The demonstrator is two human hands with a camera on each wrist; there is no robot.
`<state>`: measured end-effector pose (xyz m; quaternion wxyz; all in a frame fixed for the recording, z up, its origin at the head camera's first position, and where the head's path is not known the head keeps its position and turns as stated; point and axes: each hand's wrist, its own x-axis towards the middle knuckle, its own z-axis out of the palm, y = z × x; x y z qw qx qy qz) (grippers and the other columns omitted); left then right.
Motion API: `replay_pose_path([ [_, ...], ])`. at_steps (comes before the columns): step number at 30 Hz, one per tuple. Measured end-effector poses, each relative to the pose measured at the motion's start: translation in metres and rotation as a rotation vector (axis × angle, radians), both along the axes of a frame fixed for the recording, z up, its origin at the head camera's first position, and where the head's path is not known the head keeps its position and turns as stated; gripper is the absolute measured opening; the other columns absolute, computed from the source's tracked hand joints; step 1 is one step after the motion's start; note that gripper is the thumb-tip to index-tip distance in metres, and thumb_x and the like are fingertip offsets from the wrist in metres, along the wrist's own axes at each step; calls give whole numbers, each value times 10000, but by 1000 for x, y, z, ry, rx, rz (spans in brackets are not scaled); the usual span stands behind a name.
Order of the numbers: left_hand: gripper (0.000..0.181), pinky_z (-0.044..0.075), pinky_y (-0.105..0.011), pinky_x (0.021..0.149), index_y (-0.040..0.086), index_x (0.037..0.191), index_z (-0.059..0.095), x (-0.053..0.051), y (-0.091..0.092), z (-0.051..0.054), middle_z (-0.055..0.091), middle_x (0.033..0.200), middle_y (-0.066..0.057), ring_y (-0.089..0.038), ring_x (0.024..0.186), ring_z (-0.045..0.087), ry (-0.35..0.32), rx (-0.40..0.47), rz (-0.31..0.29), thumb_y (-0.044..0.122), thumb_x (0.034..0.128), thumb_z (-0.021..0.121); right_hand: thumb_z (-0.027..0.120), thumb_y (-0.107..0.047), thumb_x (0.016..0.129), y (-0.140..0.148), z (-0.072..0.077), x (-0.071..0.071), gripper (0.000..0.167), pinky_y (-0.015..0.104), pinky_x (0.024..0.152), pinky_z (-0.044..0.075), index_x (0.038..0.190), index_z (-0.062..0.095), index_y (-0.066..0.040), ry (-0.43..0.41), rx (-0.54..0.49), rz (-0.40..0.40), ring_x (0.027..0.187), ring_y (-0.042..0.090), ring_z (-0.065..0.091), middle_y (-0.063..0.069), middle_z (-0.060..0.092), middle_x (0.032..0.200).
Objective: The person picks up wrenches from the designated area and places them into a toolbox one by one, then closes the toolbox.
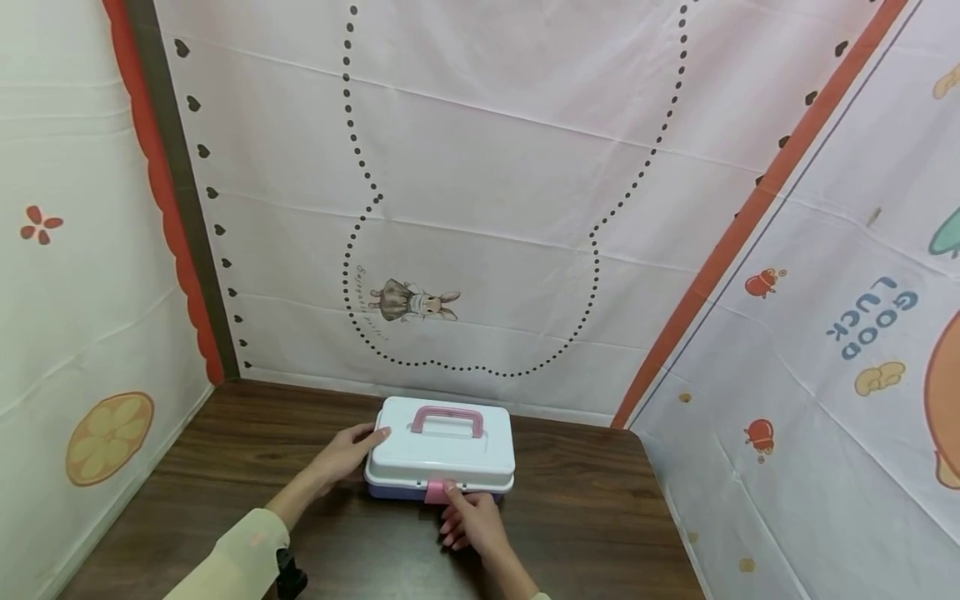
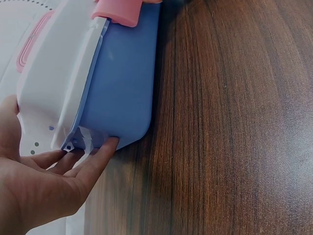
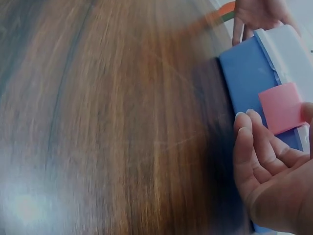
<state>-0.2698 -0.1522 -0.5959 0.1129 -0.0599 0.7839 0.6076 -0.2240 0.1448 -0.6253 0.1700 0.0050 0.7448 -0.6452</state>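
A plastic storage box (image 1: 442,450) with a white lid, a blue base and a pink carrying handle (image 1: 448,414) sits upright on the table. Its lid is down. My left hand (image 1: 347,454) holds the box's left end, thumb on the lid; the left wrist view shows the fingertips (image 2: 110,143) against the blue side. At the front, my right hand (image 1: 474,521) has its thumb on the pink latch (image 3: 282,107). Its other fingers (image 3: 244,142) are bent in front of the blue base, just below the latch.
The dark wood-grain table (image 1: 600,517) stretches around the box. A printed cloth (image 1: 480,250) hangs right behind it. More printed cloth stands along the left side (image 1: 90,317) and the right side (image 1: 810,400) of the table.
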Motion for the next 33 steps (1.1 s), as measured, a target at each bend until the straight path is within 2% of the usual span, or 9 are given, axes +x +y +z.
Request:
replay_pose_path([
  [5,1012,640,-517,878,-40,1600,348,0,0,1,428,1551,-363,-391,1250,620,0,-23,13,715,977,602,658,-581,1012,-2,2,0,708,261,439,551,879,718,112,-24,-40,1,483,136,632,95,684,639],
  [8,1026,605,-541,962,-40,1601,347,0,2,1,405,1572,-363,-418,1316,570,7,-54,17,734,973,587,668,-572,1006,-4,5,0,692,239,422,522,835,715,96,-34,-51,-11,455,116,594,42,636,591],
  [12,1059,451,-627,1136,-32,1613,338,-3,3,0,366,1611,-347,-473,1441,443,17,-86,21,765,958,575,676,-541,1004,-5,6,-1,645,232,433,524,832,725,78,-71,-77,-13,474,114,613,33,649,597],
  [15,1076,355,-662,1194,-36,1635,280,-7,2,-2,314,1639,-348,-492,1487,367,19,-67,3,759,969,564,674,-515,1006,-6,7,-3,617,232,465,547,866,734,83,-105,-103,4,515,120,649,41,679,630],
  [17,1087,338,-652,1209,-22,1652,247,-10,1,-4,286,1656,-340,-478,1493,358,7,-35,-5,753,965,578,681,-510,997,-6,7,-4,608,233,483,558,881,737,85,-128,-115,11,534,122,659,45,691,647],
  [20,1103,335,-646,1214,-3,1664,223,-11,-1,-7,262,1670,-331,-463,1496,354,-3,-13,-19,753,953,597,689,-504,987,-6,6,-6,609,238,501,574,901,737,97,-152,-131,18,551,126,668,55,701,663],
  [25,1093,333,-670,1204,4,1662,241,-11,-2,-9,270,1668,-331,-472,1488,361,-2,-29,-25,754,951,598,700,-477,979,-6,3,-7,589,256,550,609,951,734,110,-170,-183,8,598,131,697,82,734,726],
  [33,1063,440,-636,1142,7,1662,244,-9,0,-6,304,1649,-338,-425,1407,465,1,-22,-30,740,971,581,685,-428,1011,-7,-5,-6,557,235,572,599,1011,724,128,-142,-232,-2,624,124,688,95,743,774],
])
